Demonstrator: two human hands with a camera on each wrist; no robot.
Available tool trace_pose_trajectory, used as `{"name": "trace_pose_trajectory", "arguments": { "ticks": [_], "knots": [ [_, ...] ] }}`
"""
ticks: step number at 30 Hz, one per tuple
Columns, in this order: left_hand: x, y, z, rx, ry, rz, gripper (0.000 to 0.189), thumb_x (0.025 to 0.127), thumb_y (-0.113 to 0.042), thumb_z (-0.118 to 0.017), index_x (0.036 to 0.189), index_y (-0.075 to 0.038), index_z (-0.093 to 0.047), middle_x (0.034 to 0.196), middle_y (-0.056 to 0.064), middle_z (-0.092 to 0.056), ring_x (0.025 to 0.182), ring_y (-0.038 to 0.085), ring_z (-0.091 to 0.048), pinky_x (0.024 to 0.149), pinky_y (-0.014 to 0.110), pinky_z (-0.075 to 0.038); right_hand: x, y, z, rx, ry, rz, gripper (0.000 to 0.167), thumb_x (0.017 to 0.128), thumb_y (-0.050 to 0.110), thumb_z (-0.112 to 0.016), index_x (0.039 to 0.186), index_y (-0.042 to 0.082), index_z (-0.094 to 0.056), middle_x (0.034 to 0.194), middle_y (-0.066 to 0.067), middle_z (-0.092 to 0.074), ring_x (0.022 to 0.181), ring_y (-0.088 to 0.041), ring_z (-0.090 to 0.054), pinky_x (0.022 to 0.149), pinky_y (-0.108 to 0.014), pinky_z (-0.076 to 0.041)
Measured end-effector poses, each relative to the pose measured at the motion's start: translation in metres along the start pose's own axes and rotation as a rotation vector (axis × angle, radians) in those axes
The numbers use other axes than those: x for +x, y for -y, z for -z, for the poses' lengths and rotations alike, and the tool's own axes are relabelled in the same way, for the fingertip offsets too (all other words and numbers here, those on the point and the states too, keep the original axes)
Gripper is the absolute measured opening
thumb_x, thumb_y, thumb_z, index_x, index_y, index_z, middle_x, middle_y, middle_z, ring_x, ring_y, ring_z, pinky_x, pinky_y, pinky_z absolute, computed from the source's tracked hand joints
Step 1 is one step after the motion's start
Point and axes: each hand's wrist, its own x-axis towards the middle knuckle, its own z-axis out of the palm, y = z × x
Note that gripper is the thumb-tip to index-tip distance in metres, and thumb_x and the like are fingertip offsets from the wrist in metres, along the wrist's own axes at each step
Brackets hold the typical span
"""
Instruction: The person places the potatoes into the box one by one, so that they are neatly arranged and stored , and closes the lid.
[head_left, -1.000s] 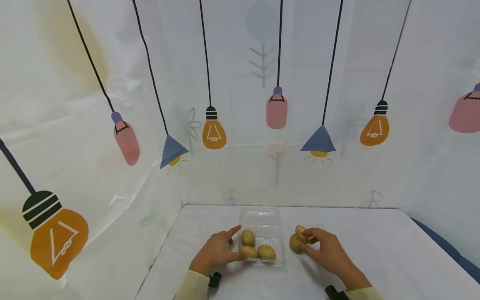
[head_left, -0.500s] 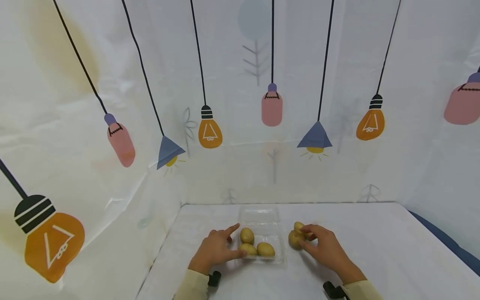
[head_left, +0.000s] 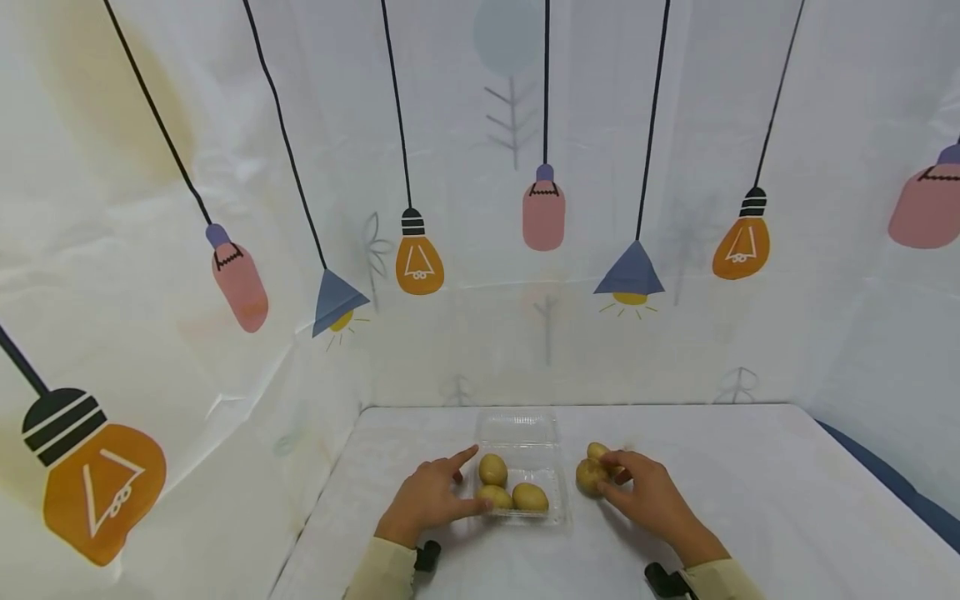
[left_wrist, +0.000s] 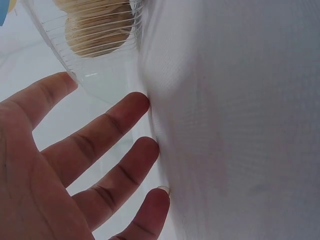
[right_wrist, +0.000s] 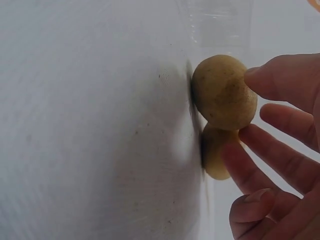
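Observation:
Three potatoes [head_left: 492, 470] lie in the clear plastic clamshell box [head_left: 557, 510], its lid [head_left: 517, 427] folded back behind. My left hand [head_left: 427, 502] rests at the box's left side with fingers spread, index tip by the side wall and thumb at the front corner. In the left wrist view its fingertips [left_wrist: 137, 102] reach down to the cloth beside the ribbed wall. Right of the box, my right hand [head_left: 645, 492] touches a round potato [right_wrist: 225, 92] with its thumb, fingers loosely bent around it. A second potato [right_wrist: 216, 152] sits against the first, partly behind the fingers.
A white cloth [head_left: 750, 467] covers the table, whose far edge meets a white curtain [head_left: 465, 333] printed with hanging lamps. Another curtain side runs along the left. Blue fabric [head_left: 885, 475] shows past the table's right edge.
The head view has shifted slightly. Both hands, the box and the potatoes keep their places.

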Motion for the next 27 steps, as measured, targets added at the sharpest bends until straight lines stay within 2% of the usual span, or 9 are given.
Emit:
{"name": "trace_pose_trajectory", "arguments": {
  "ticks": [11,17,21,27],
  "knots": [
    [-0.0011,-0.0028,0.0033,-0.014,0.011,0.007,0.101,0.078,-0.085,-0.070,0.159,-0.028,-0.051,0.099,-0.007,-0.067,0.092,0.021,-0.060,0.072,0.043,-0.051,0.0001,-0.0013,-0.0010,0.014,0.016,-0.017,0.042,0.088,0.020,-0.089,0.126,0.009,-0.073,0.118,-0.002,-0.073,0.088,-0.016,-0.070,0.074,-0.035,-0.058],
    [-0.0019,-0.0009,0.0045,0.002,0.006,0.013,0.103,0.077,-0.088,-0.068,0.160,-0.030,-0.050,0.100,-0.007,-0.067,0.093,0.020,-0.061,0.073,0.043,-0.051,0.0019,-0.0001,-0.0037,0.022,0.021,0.002,0.039,0.087,0.019,-0.089,0.121,0.008,-0.075,0.116,-0.002,-0.072,0.087,-0.018,-0.071,0.073,-0.033,-0.058],
    [-0.0024,-0.0021,0.0048,0.005,0.007,0.002,0.102,0.078,-0.086,-0.069,0.160,-0.028,-0.050,0.099,-0.006,-0.067,0.091,0.019,-0.061,0.073,0.043,-0.051,0.0020,0.0013,-0.0036,0.014,0.024,-0.013,0.037,0.087,0.021,-0.090,0.120,0.011,-0.076,0.114,0.001,-0.071,0.088,-0.017,-0.070,0.070,-0.028,-0.056],
    [-0.0023,-0.0044,0.0034,0.007,0.009,0.006,0.102,0.078,-0.086,-0.070,0.160,-0.029,-0.050,0.100,-0.005,-0.068,0.093,0.021,-0.062,0.074,0.045,-0.053,0.0009,0.0005,-0.0007,0.000,0.030,-0.027,0.036,0.088,0.024,-0.090,0.119,0.013,-0.077,0.114,0.003,-0.071,0.088,-0.014,-0.070,0.074,-0.032,-0.057]
  ]
}}
